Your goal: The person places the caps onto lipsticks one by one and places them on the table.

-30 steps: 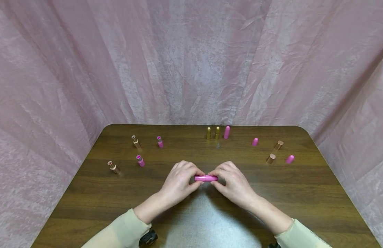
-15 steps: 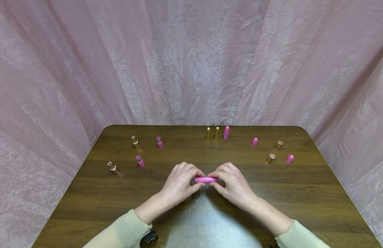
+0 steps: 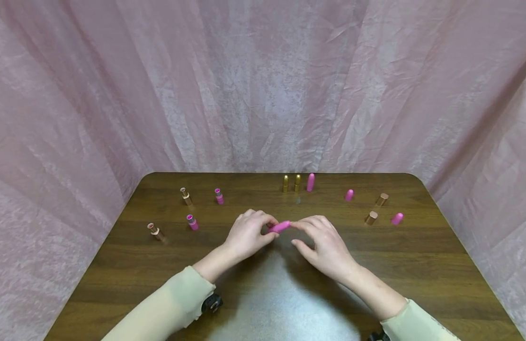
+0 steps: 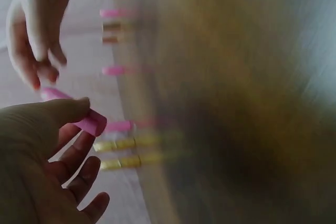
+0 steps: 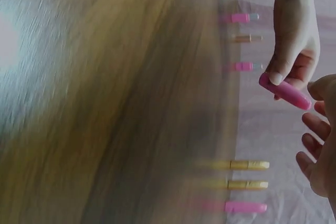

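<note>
A closed pink lipstick [image 3: 281,226] is held above the table's middle, tilted with its rounded tip up and to the right. My left hand [image 3: 247,233] pinches its base end between thumb and fingers; in the left wrist view the thumb lies across the lipstick [image 4: 93,123]. My right hand [image 3: 324,241] is spread loosely at the tip, its index finger at or very near it, thumb well away. Whether that finger touches I cannot tell. The right wrist view shows the whole lipstick [image 5: 289,94] beyond my right hand's parted fingers.
At the back stand two gold lipsticks [image 3: 297,183] and a closed pink one [image 3: 310,183]. Uncapped pink lipsticks [image 3: 192,222] and rose-gold lipsticks [image 3: 156,231] stand left. Pink caps [image 3: 349,195] and rose-gold caps [image 3: 371,218] stand right on the wooden table [image 3: 395,265]. A pink curtain [image 3: 263,94] hangs behind.
Both hands gripped the lipstick level between them before. My right hand has loosened its hold, and my left hand has carried the lipstick away from me and tilted it.
</note>
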{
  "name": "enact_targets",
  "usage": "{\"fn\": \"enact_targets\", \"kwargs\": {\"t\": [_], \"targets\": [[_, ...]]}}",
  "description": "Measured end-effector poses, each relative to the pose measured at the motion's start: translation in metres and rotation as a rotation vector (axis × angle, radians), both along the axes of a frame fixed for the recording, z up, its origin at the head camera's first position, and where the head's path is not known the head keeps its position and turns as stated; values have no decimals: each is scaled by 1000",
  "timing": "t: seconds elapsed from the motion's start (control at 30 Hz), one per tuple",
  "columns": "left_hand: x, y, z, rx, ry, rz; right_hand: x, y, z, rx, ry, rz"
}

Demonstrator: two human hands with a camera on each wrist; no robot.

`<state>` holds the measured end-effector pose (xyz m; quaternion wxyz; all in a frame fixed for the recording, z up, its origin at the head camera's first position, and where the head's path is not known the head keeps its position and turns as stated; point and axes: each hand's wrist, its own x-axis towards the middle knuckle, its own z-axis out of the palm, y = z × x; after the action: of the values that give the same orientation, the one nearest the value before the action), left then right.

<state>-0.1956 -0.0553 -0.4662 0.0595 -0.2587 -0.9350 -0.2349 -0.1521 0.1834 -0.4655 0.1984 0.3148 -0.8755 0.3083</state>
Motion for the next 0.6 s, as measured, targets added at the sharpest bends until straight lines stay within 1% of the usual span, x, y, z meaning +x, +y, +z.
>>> {"fn": "enact_targets", "kwargs": {"t": [0.1,0.2,0.3,0.37,0.47,0.6], "targets": [[-26,-1,-1,67,-66,85,-2,9,-2,71,-33,-45],[-51,1,-2,101,-112,164,-1,21,-7,184,-70,-86],[-74,5,-4,109,-126,214,0,32,-13,284,-108,-117],[-88,8,-6,116,-135,231,2,38,-18,323,-123,-132],[-106,11,-11,133,-152,262,4,45,-22,343,-135,-144],[-122,14,-19,149,-193,327,7,52,-23,349,-131,-150]]}}
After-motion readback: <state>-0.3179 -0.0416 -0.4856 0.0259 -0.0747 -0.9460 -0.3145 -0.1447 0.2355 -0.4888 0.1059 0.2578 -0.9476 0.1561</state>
